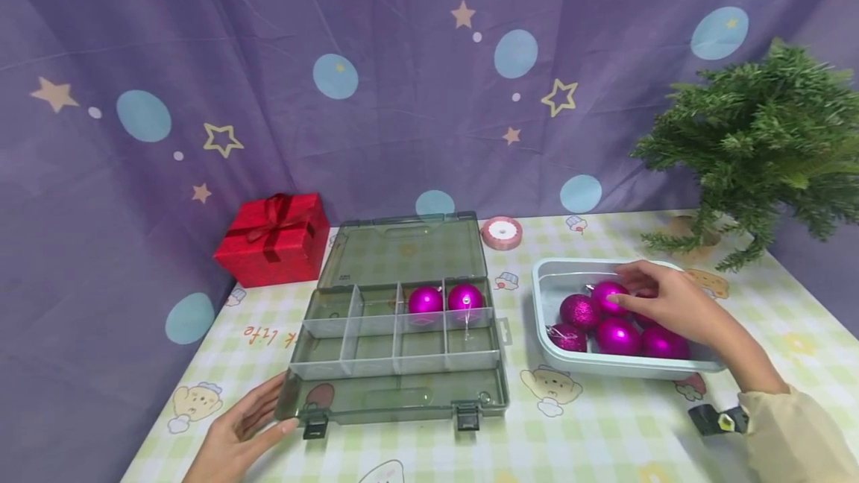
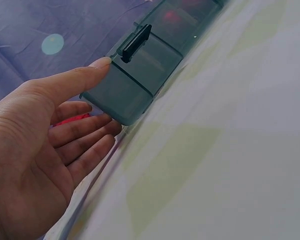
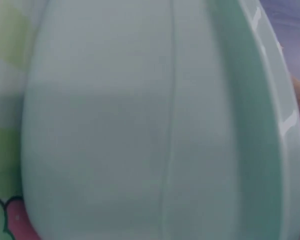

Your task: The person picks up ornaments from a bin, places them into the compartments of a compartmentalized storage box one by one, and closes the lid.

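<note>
My left hand (image 1: 241, 431) rests at the front left corner of a dark translucent compartment box (image 1: 403, 417). Its thumb touches the rim and its fairly straight fingers lie against the end, as the left wrist view (image 2: 45, 140) also shows. Two shiny magenta Christmas baubles (image 1: 426, 305) sit in back compartments of the box, whose lid lies open behind. On the right, my right hand (image 1: 671, 300) reaches into a pale blue tub (image 1: 604, 365) and holds a shiny magenta bauble (image 1: 608, 295), its thumb over the side; the far fingertips are hidden. Several glitter and shiny baubles (image 1: 617, 337) lie around it.
A red gift box (image 1: 275, 241) with a bow stands at the back left. A pink ribbon roll (image 1: 502, 233) lies behind the compartment box. At the back right stands a small artificial tree (image 1: 765, 133). The tub's outer wall (image 3: 115, 125) fills most of the right wrist view.
</note>
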`<state>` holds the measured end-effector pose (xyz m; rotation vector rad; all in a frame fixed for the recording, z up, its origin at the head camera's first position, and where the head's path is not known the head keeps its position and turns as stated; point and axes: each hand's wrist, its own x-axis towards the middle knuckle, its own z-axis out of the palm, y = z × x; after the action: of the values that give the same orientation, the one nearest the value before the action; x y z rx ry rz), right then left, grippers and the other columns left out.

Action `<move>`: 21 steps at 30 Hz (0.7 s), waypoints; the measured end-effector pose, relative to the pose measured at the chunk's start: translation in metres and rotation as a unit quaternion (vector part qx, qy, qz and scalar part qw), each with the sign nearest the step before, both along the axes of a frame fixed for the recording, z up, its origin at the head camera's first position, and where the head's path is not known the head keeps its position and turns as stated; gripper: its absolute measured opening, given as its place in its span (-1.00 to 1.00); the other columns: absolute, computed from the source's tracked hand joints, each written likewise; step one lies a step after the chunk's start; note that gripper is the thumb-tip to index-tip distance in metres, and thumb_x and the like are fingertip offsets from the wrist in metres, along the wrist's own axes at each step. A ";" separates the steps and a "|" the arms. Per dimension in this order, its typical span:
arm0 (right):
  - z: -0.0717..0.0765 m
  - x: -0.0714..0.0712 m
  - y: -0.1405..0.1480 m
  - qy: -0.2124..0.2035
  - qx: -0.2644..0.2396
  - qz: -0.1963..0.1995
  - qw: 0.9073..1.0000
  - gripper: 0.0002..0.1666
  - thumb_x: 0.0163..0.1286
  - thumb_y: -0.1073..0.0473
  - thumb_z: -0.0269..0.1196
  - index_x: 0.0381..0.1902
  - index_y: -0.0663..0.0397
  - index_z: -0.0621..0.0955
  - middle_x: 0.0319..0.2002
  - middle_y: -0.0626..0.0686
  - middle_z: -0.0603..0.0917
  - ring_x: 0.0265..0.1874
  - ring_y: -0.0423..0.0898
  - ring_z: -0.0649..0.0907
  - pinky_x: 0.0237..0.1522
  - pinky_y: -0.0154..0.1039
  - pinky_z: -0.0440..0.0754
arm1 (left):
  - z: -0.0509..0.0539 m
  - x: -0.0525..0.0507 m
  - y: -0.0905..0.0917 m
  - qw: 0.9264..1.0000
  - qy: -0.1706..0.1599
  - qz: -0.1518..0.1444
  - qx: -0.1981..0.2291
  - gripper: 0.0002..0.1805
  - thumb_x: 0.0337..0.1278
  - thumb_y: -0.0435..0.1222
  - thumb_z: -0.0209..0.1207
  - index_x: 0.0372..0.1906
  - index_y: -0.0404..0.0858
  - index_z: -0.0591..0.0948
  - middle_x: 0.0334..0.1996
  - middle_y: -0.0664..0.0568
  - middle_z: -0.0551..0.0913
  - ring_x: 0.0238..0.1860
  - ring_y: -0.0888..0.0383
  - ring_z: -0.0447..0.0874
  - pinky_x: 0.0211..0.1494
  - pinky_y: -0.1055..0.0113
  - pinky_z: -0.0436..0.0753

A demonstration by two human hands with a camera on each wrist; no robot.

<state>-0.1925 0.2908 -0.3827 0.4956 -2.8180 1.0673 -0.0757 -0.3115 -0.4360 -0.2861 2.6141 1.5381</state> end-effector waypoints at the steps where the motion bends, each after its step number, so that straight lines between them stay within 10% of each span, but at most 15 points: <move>1: -0.001 0.000 0.001 0.002 0.000 -0.002 1.000 -0.48 0.39 0.19 0.43 0.17 0.43 0.60 -0.04 0.29 0.74 -0.05 0.22 0.73 -0.11 -0.34 0.73 | 0.000 0.000 0.000 1.000 0.000 0.000 0.000 -0.12 0.22 -0.01 0.45 0.54 -0.27 0.37 0.42 -0.23 0.45 0.07 0.61 0.48 0.17 0.54 0.58; 21: -0.012 -0.010 0.001 0.050 0.072 0.013 0.996 -0.47 0.27 0.09 0.54 0.06 0.32 0.67 -0.15 0.15 0.79 -0.08 0.20 0.74 0.00 0.22 0.67 | 0.000 0.000 0.000 1.000 0.005 -0.001 0.002 -0.13 0.23 -0.02 0.44 0.53 -0.26 0.38 0.41 -0.23 0.46 0.08 0.60 0.49 0.17 0.55 0.58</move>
<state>-0.2021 0.2919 -0.3942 0.5822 -2.8195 0.8207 -0.0756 -0.3114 -0.4364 -0.2771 2.6184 1.5472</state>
